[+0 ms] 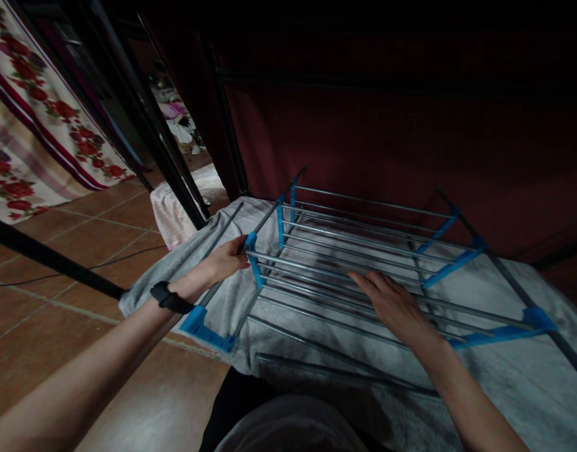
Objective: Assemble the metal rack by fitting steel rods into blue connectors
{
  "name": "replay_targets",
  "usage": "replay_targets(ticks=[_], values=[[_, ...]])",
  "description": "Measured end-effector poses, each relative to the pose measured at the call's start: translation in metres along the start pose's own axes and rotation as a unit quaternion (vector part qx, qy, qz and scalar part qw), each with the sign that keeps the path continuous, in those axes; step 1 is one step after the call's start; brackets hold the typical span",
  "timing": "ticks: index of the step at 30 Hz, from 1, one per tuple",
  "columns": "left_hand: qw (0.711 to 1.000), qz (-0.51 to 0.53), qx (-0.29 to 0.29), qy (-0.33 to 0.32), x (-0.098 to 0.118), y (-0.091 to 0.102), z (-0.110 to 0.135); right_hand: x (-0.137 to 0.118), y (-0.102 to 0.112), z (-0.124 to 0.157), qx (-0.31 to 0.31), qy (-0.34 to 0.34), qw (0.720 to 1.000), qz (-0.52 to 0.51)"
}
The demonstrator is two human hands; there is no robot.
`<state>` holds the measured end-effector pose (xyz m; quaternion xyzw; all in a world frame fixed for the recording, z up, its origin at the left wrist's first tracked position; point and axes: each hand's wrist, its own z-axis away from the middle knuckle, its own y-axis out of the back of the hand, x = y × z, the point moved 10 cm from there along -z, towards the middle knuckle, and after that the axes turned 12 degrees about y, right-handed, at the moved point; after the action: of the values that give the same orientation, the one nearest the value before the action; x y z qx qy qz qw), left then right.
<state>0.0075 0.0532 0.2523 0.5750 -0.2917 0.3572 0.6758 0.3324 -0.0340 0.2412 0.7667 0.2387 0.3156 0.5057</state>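
A rack of thin metal rods with blue plastic brackets (255, 267) lies on a grey blanket (518, 383). My left hand (229, 258), with a black band on its wrist, is closed around the rack's left side pole, right by a blue bracket. My right hand (392, 307) lies over the middle rods, its fingers stretched out toward the left; the undersides of the fingers are hidden. At the lower left, another blue bracket (206, 329) sits near the end of the side pole. Loose grey tubes (316, 367) rest on the blanket close to my lap.
Behind the rack stands a dark red panel (363, 144). Black metal posts (161, 144) rise at the left, and a flowered cloth (57, 107) hangs beyond them. A dark cable (100, 267) runs across the tiled floor (81, 238).
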Motion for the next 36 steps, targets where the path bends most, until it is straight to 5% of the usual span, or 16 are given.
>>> replay_targets(ticks=[31, 36], values=[[0.973, 0.213, -0.012, 0.084, -0.025, 0.003, -0.007, 0.013, 0.000, -0.004, 0.021, -0.013, 1.000, -0.012], [0.956, 0.271, -0.070, 0.087, -0.025, -0.002, -0.019, 0.012, -0.002, -0.004, 0.015, -0.007, 1.000, -0.009]])
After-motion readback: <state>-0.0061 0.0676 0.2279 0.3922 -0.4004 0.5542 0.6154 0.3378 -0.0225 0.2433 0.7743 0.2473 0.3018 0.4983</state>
